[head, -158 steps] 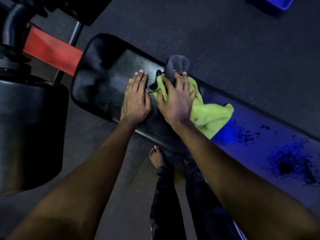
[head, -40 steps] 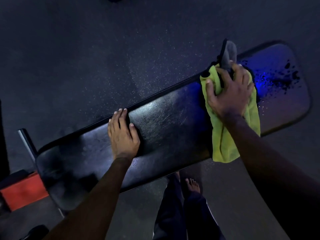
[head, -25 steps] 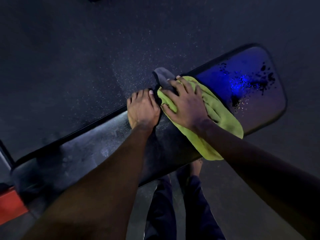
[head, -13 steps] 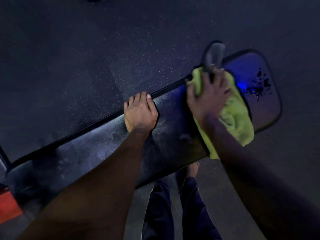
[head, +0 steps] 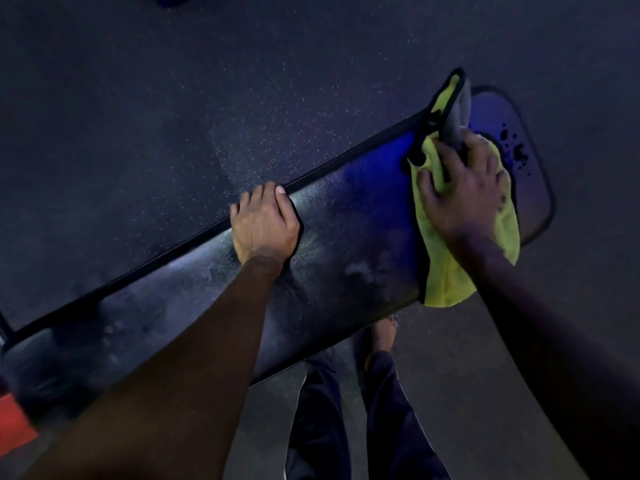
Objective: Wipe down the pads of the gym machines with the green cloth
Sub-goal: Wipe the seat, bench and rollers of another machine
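A long black bench pad (head: 346, 244) runs diagonally from lower left to upper right, lit blue near its right end. My left hand (head: 265, 223) sits at the pad's middle with its fingers curled over the far edge. My right hand (head: 464, 192) presses the green cloth (head: 446, 278) onto the pad near the right end, fingers bent into the fabric. A grey fold of the cloth sticks up past my fingers. The cloth's lower end hangs over the near edge. Dark wet spots (head: 516, 150) lie on the pad just beyond the cloth.
Dark speckled rubber floor (head: 173, 98) surrounds the bench. My legs and a bare foot (head: 381, 337) stand close to the pad's near edge. A red frame part (head: 14, 424) shows at the lower left corner.
My right hand has slid the green cloth to the right along the pad, toward the wet spots at its end. My left hand has kept its place on the far edge.
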Tool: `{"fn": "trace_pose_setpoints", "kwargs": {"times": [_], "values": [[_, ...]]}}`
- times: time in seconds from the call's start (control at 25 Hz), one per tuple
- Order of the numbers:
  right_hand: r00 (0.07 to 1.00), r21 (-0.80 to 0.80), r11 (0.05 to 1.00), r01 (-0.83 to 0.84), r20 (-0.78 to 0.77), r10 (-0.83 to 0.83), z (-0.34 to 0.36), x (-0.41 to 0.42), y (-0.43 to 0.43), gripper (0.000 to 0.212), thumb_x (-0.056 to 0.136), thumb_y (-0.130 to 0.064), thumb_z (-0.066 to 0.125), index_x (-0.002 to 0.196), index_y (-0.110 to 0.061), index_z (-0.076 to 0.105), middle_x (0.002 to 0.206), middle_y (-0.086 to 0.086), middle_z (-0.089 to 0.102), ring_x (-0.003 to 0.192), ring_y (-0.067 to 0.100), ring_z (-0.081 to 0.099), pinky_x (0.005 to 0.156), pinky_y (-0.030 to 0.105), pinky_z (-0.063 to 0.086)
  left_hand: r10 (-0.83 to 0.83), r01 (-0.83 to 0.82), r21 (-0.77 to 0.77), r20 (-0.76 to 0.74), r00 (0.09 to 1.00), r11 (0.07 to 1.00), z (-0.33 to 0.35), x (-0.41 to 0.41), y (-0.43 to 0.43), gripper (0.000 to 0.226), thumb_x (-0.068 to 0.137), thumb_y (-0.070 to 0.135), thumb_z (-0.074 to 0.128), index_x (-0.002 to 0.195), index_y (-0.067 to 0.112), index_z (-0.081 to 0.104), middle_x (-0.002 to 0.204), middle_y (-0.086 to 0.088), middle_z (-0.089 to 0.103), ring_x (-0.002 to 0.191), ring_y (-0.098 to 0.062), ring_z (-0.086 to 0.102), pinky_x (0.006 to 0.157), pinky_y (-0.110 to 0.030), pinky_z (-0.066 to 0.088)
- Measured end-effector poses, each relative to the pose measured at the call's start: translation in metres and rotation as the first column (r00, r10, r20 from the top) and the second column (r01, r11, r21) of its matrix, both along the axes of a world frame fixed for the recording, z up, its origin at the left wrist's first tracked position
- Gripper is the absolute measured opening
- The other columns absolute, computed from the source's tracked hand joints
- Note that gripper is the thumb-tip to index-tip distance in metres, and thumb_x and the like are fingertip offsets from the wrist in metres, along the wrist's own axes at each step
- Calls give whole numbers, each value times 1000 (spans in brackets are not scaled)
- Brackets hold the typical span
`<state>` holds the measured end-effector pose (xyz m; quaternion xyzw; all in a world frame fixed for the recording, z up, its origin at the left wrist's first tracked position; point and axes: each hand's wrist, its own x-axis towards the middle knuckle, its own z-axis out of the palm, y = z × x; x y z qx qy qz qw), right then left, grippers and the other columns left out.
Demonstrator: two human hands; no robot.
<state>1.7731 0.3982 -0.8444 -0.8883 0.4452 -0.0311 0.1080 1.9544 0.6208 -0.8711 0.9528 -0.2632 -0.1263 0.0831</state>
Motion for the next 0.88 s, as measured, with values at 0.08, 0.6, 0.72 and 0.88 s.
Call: {"fn": "trace_pose_setpoints", "kwargs": {"times": [0.08,0.6,0.72,0.88], "values": [[993,-11,993,115,-6,-115,-5,15,18,51,96,-50,51,142,-28,54,157,7,39,146,34,33,110,62,32,1,-1,-3,6,1000,1000,-1,0,0,44,105,33,24,111,9,62,104,-10,67,96,-30,57,88,-44,41],[986,40,985,-167,4,167,-20,-69,114,50,95,-54,50,142,-37,55,157,0,41,142,29,36,110,54,34,-189,183,-229,-7,982,956,14,-28,-16,41,107,24,33,142,9,47,144,-11,51,134,-26,44,113,-44,30],[985,101,986,136,89,-145,-15,-84,86,46,94,-50,54,138,-36,59,154,1,42,141,31,35,105,58,37,-236,218,-272,-36,971,938,15,-50,-51,44,107,26,33,144,8,47,145,-13,49,134,-25,43,114,-39,31],[973,98,976,196,100,-206,-18,-64,121,43,94,-43,63,136,-33,61,156,0,36,145,30,30,110,61,30,-161,153,-253,-11,987,955,10,-37,-103,36,106,26,34,123,4,55,120,-17,56,110,-31,53,96,-38,37]]}}
